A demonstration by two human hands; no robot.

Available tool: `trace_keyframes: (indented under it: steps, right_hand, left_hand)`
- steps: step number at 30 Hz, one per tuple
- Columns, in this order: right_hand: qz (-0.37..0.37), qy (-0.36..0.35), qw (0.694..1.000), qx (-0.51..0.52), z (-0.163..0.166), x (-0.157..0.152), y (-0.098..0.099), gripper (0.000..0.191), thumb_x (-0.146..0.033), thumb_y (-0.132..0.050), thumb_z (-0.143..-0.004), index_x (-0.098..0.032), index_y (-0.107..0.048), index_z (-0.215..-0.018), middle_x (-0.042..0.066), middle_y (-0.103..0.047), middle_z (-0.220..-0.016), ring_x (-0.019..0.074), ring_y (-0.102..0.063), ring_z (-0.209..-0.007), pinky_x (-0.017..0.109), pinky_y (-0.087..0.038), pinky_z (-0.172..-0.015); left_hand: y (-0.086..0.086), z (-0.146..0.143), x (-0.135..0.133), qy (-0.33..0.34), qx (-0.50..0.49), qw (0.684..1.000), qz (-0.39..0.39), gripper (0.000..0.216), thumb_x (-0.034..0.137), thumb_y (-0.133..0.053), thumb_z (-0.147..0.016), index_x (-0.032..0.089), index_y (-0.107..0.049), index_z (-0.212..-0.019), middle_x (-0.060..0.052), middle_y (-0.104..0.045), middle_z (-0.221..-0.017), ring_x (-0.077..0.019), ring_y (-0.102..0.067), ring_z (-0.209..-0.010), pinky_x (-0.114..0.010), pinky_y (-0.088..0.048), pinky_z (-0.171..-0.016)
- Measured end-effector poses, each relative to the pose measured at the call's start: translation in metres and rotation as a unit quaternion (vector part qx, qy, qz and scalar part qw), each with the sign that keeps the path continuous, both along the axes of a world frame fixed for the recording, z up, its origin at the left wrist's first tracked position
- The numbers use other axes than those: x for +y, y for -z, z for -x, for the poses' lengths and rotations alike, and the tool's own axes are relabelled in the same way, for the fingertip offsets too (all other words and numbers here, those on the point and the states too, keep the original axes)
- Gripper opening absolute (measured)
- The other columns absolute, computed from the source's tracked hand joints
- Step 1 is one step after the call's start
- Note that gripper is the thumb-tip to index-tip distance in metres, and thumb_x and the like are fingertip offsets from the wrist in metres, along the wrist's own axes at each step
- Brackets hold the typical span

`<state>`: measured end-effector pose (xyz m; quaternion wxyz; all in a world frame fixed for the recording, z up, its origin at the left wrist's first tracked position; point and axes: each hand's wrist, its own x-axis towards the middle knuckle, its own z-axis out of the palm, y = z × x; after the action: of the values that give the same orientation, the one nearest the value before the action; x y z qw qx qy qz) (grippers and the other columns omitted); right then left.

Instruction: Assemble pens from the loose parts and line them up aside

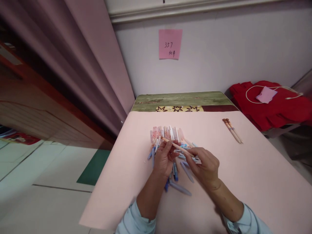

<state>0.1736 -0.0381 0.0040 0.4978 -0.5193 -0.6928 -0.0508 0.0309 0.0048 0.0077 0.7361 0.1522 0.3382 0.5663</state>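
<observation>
A pale beige pen [180, 148] with a brown end is held slantwise between both my hands above the table. My left hand [165, 157] pinches it near its brown upper end, thumb on top. At the lower right end, the thumb and fingers of my right hand [203, 164] close around it. Beneath and around my hands lies a loose heap of pens and pen parts, among them a grey-blue barrel [180, 188] and a blue pen [175, 172]. Behind them, clear and pinkish tubes [167, 131] stand out in a rough row. My hands hide part of the heap.
Two pens with brown round tops [232, 131] lie side by side at the right on the pink table covering [207, 125]. A red cloth [275, 110] with a white cord lies beyond the right edge. A curtain [97, 65] hangs at left; a pink note [170, 44] is on the wall.
</observation>
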Motion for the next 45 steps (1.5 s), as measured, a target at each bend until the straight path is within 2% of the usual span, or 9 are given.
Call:
trace_keyframes:
  steps: [10,16,21,25,29,33,37,41,45]
  right_hand:
    - [0.075,0.037,0.996,-0.020,0.0006,0.0011,-0.0008,0.017,-0.031,-0.059,-0.093,-0.023,-0.071,-0.084,0.001,-0.074,-0.075,0.0136,-0.066,-0.061,0.024,-0.044,-0.056]
    - [0.102,0.021,0.994,0.023,0.0039,0.0022,0.0065,0.031,-0.035,-0.065,-0.087,-0.022,-0.061,-0.116,0.003,-0.073,-0.086,0.0157,-0.067,-0.065,0.027,-0.052,-0.064]
    - [0.080,0.007,0.996,0.041,0.0054,0.0005,0.0042,0.007,-0.025,-0.062,-0.089,-0.024,-0.064,-0.095,0.001,-0.073,-0.084,0.0147,-0.067,-0.066,0.026,-0.052,-0.063]
    - [0.082,0.014,0.996,0.036,0.0038,-0.0011,-0.0007,0.007,-0.027,-0.061,-0.090,-0.022,-0.065,-0.089,0.000,-0.071,-0.074,0.0126,-0.064,-0.059,0.023,-0.048,-0.057]
    - [0.119,0.026,0.992,0.026,0.0012,-0.0017,-0.0022,0.024,-0.033,-0.054,-0.094,-0.021,-0.068,-0.078,-0.001,-0.068,-0.062,0.0107,-0.061,-0.051,0.021,-0.042,-0.051]
    - [0.166,0.024,0.986,0.016,-0.0007,-0.0011,-0.0002,0.029,-0.037,-0.049,-0.097,-0.023,-0.072,-0.087,-0.001,-0.071,-0.066,0.0111,-0.064,-0.055,0.020,-0.042,-0.052]
    - [0.152,0.020,0.987,0.041,0.0011,-0.0001,0.0009,0.028,-0.040,-0.062,-0.088,-0.021,-0.066,-0.108,0.000,-0.072,-0.078,0.0132,-0.066,-0.066,0.022,-0.048,-0.062]
    - [0.136,0.006,0.989,0.058,0.0036,-0.0005,0.0000,0.012,-0.033,-0.062,-0.088,-0.022,-0.066,-0.091,0.000,-0.072,-0.082,0.0121,-0.065,-0.068,0.022,-0.049,-0.066]
    - [0.144,0.014,0.987,0.072,0.0031,-0.0018,-0.0012,0.015,-0.034,-0.061,-0.090,-0.021,-0.067,-0.086,-0.001,-0.072,-0.076,0.0100,-0.063,-0.060,0.019,-0.046,-0.057]
  left_hand:
    - [0.0040,-0.0052,0.0024,-0.019,-0.021,0.999,0.016,0.024,0.023,-0.081,-0.069,0.015,-0.064,-0.084,-0.005,-0.073,-0.084,-0.0168,-0.072,-0.078,-0.020,-0.059,-0.064]
    - [0.0066,-0.0001,0.0076,-0.053,-0.014,0.998,0.000,0.022,0.023,-0.081,-0.069,0.014,-0.065,-0.082,-0.004,-0.072,-0.083,-0.0148,-0.071,-0.076,-0.020,-0.059,-0.065]
    - [0.0040,0.0020,0.0066,-0.049,-0.006,0.999,-0.012,0.024,0.023,-0.083,-0.066,0.014,-0.066,-0.081,-0.004,-0.072,-0.081,-0.0149,-0.071,-0.074,-0.020,-0.059,-0.063]
    - [0.0035,0.0006,0.0042,-0.024,0.000,1.000,-0.004,0.025,0.025,-0.083,-0.067,0.013,-0.066,-0.083,-0.006,-0.073,-0.083,-0.0148,-0.070,-0.074,-0.018,-0.058,-0.056]
    - [0.0029,-0.0022,0.0023,-0.007,-0.012,1.000,0.015,0.028,0.024,-0.083,-0.066,0.013,-0.065,-0.085,-0.008,-0.074,-0.088,-0.0185,-0.072,-0.081,-0.020,-0.059,-0.059]
    - [0.0025,-0.0036,0.0016,-0.030,-0.012,0.999,0.005,0.026,0.023,-0.082,-0.068,0.012,-0.065,-0.084,-0.007,-0.073,-0.085,-0.0175,-0.072,-0.079,-0.020,-0.059,-0.063]
    - [0.0032,-0.0022,0.0027,-0.050,-0.007,0.999,-0.006,0.024,0.022,-0.082,-0.067,0.012,-0.066,-0.082,-0.006,-0.073,-0.082,-0.0158,-0.071,-0.075,-0.020,-0.059,-0.062]
    - [0.0041,-0.0011,0.0038,-0.051,-0.004,0.999,-0.009,0.026,0.023,-0.083,-0.065,0.012,-0.067,-0.082,-0.006,-0.073,-0.082,-0.0165,-0.072,-0.076,-0.020,-0.059,-0.062]
    - [0.0050,-0.0026,0.0034,-0.039,0.007,0.999,-0.010,0.027,0.026,-0.083,-0.065,0.012,-0.067,-0.081,-0.006,-0.073,-0.082,-0.0159,-0.071,-0.075,-0.019,-0.058,-0.061]
